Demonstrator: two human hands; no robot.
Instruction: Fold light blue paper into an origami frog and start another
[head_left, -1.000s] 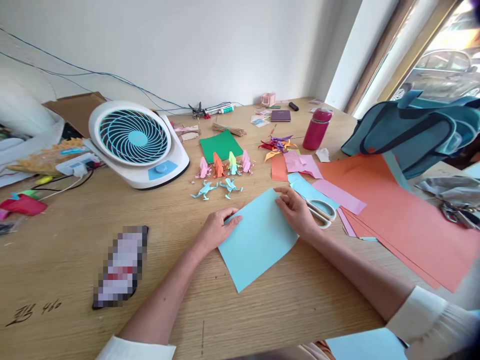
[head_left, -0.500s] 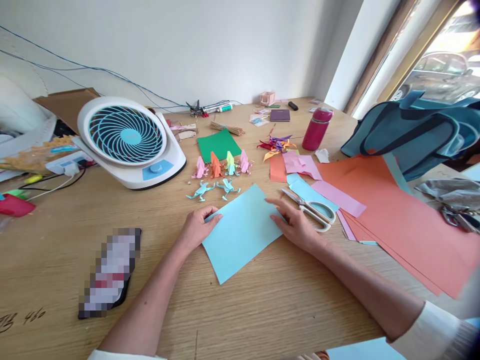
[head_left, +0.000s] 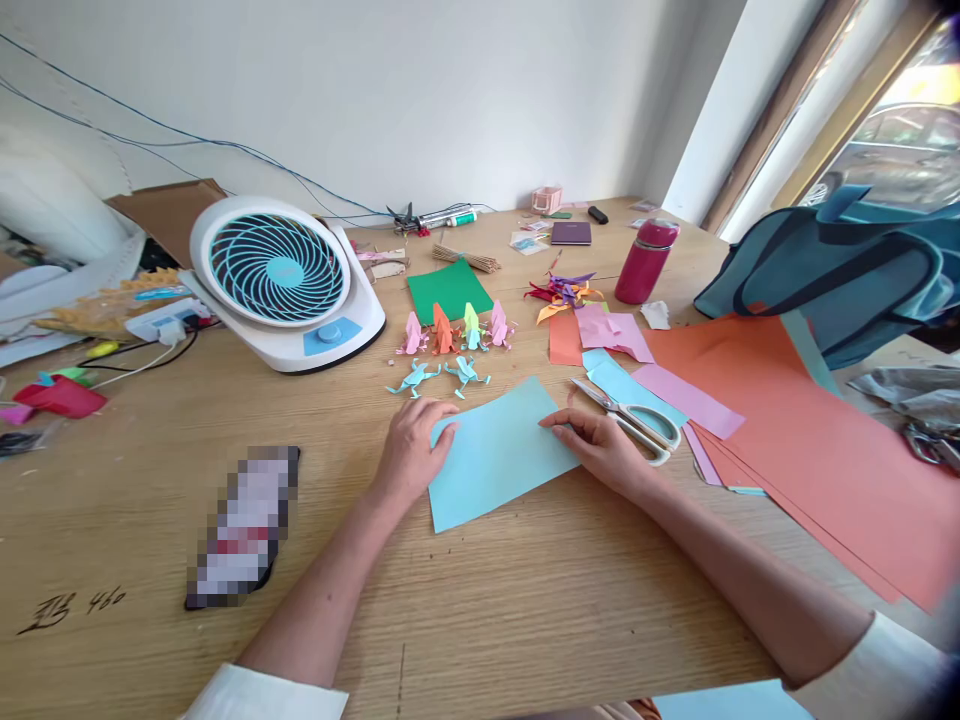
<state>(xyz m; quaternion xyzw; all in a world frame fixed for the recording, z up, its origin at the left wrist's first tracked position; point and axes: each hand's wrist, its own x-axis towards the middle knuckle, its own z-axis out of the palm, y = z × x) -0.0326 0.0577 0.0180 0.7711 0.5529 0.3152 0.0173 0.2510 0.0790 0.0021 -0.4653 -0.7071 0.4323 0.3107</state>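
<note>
While the left hand (head_left: pixel 409 450) grasps the blue sheet (head_left: pixel 499 460) by its left edge, thumb on top, the right hand (head_left: pixel 606 450) touches it near the right edge with bent fingers; whether these pinch the paper or only rest on it, I cannot tell. Between the hands, the sheet lies well in from the near edge of the tabletop (head_left: pixel 525 610). Just beyond the right hand are the scissors (head_left: pixel 616 407), blades pointing away and to the left, handles beside a blue strip (head_left: pixel 613 375).

Just past the left hand sit two frogs (head_left: pixel 415 378), also blue, with a row of four figures (head_left: pixel 442 332) behind them: pink, orange, yellow-green, pink. Farther toward the far edge come a green square (head_left: pixel 450 288) and a bundle of sticks (head_left: pixel 466 259). To the right of the figures, pink scraps (head_left: pixel 611 330) lie in front of an upright flask (head_left: pixel 647 265). Orange paper (head_left: pixel 817 460) spreads toward the right edge, near a bag (head_left: pixel 832 270). On the left stands a fan (head_left: pixel 285 272), and nearer the front lies a pixelated flat thing (head_left: pixel 244 525). A notebook (head_left: pixel 571 233) rests toward the far right corner.
</note>
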